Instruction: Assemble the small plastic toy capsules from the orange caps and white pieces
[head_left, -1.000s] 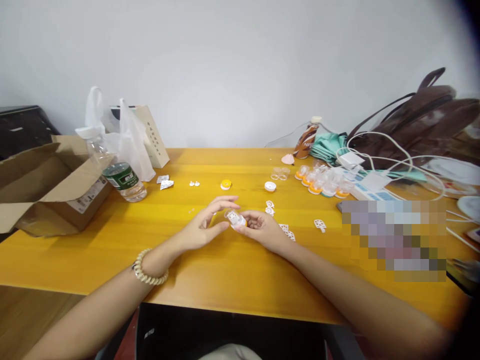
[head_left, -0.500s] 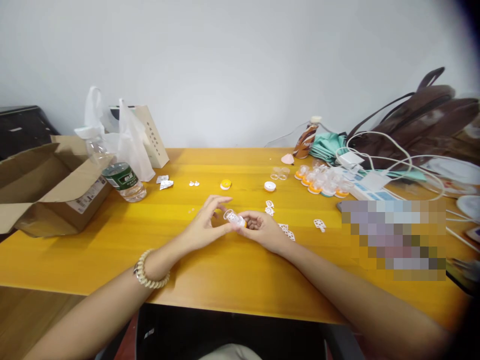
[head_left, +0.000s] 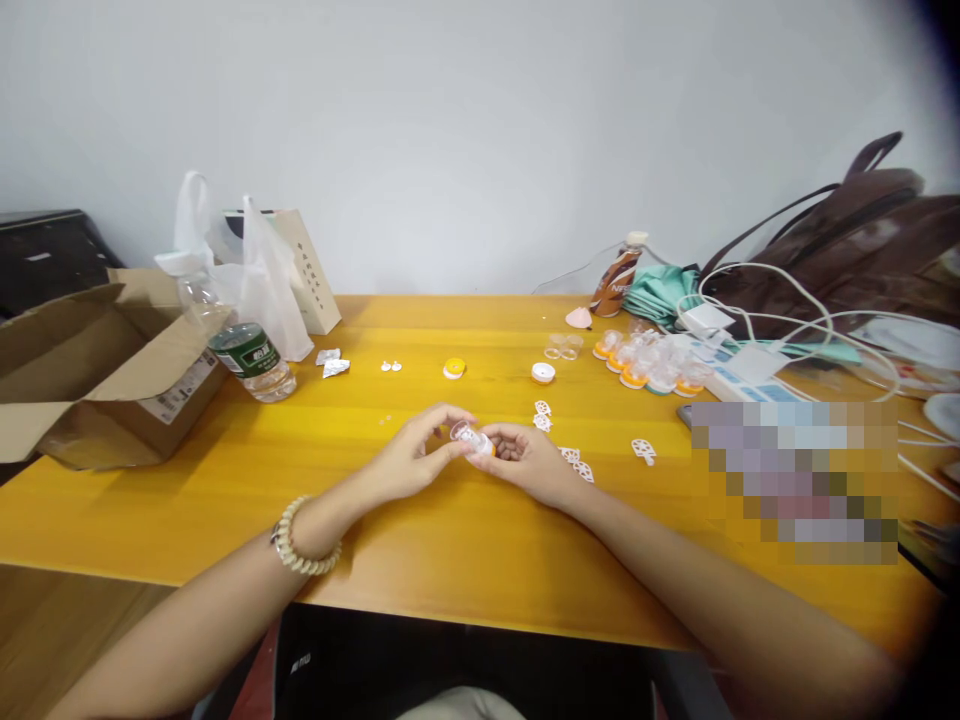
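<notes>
Both my hands meet over the middle of the yellow table (head_left: 465, 540). My right hand (head_left: 525, 462) grips a small clear capsule with an orange base (head_left: 471, 438). The fingertips of my left hand (head_left: 411, 455) pinch the clear top of that same capsule. A beaded bracelet (head_left: 300, 540) sits on my left wrist. Small white wheel-shaped pieces (head_left: 574, 458) lie just right of my right hand.
An open cardboard box (head_left: 97, 370), a water bottle (head_left: 240, 340) and a plastic bag (head_left: 262, 280) stand at the left. A yellow cap (head_left: 454, 368), an orange-and-white cap (head_left: 542, 373) and a cluster of finished capsules (head_left: 649, 365) lie further back. Cables, a power strip (head_left: 742, 375) and a brown bag (head_left: 847, 240) fill the right.
My left fingers have closed from spread apart onto the capsule's clear top. The right hand has kept the capsule in nearly the same place.
</notes>
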